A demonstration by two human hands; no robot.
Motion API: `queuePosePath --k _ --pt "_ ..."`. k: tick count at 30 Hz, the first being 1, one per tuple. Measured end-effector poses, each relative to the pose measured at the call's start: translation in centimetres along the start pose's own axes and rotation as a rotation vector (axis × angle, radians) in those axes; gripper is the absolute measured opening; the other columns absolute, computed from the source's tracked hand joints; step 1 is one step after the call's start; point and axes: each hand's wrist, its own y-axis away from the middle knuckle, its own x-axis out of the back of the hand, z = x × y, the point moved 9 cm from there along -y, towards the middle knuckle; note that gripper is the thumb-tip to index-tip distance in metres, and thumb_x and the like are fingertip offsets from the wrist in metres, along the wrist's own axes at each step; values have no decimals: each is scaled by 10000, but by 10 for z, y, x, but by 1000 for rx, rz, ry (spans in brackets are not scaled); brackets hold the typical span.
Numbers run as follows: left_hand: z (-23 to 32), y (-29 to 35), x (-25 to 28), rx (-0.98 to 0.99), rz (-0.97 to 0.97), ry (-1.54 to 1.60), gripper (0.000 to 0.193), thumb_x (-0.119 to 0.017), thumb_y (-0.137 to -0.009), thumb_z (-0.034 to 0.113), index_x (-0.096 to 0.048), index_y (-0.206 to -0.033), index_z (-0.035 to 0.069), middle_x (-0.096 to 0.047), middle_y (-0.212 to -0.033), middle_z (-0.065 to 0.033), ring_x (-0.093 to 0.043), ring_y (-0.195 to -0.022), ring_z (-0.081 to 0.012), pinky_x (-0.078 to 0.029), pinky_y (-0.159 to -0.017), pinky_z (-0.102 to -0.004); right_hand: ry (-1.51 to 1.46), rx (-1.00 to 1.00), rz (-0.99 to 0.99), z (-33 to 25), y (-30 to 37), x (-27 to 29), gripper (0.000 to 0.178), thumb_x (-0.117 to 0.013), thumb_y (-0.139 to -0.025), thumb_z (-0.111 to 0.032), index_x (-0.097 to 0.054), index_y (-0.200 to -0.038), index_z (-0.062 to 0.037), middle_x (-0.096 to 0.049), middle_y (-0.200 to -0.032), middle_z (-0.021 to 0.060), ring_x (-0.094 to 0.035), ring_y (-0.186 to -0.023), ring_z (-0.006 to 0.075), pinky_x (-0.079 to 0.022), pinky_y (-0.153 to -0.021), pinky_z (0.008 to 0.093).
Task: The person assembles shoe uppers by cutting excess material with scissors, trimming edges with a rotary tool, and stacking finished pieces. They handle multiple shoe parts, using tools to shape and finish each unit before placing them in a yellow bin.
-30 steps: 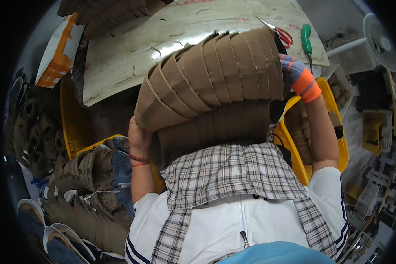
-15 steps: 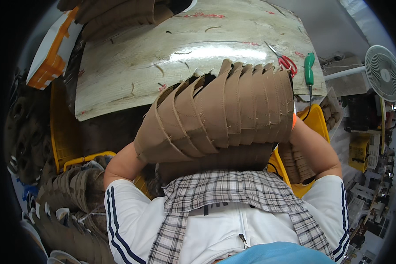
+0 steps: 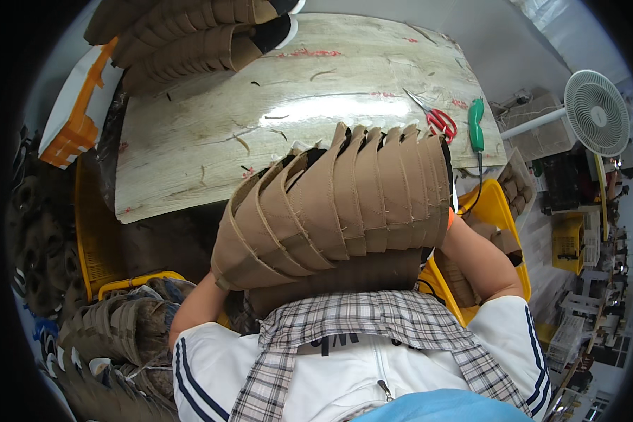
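Head view now shows the fanned stack of tan fabric pieces (image 3: 344,204) risen and swung toward the wooden table (image 3: 190,148), where a second ago it sat lower against the chest (the load looks on its way to the tabletop). Both hands are hidden beneath the stack, so their grip cannot be told; only forearms show. Red scissors (image 3: 439,119) lie beyond.

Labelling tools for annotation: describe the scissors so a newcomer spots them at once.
Start at the pale wood-grain table and go to its far right edge. The scissors lie there, just left of a green-handled tool. Their red loop handles and thin metal blades set them apart.
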Motion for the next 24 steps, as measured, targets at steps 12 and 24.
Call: queuePosePath --k 12,24 --pt "12 69 -36 -121 99 -1784 558 -518 -899 170 -311 -1415 126 -317 -1450 -99 -332 -1320 -230 -303 -1088 -352 -42 25 21 28 16 -6 464 -404 -958 -234 -361 -1398 -94 -378 -1427 74 -390 -1282 210 -321 -1064 347" --pt "123 123 -191 -982 586 -2386 191 -491 -671 -117 -609 -738 18 -604 -768 -127 -604 -711 -267 -487 -633 -328 -1429 -61 378 11 -12 13 412 -281 -1009 -259 -371 -1385 -116 -428 -1374 17 -396 -1239 140 -322 -1044 308"
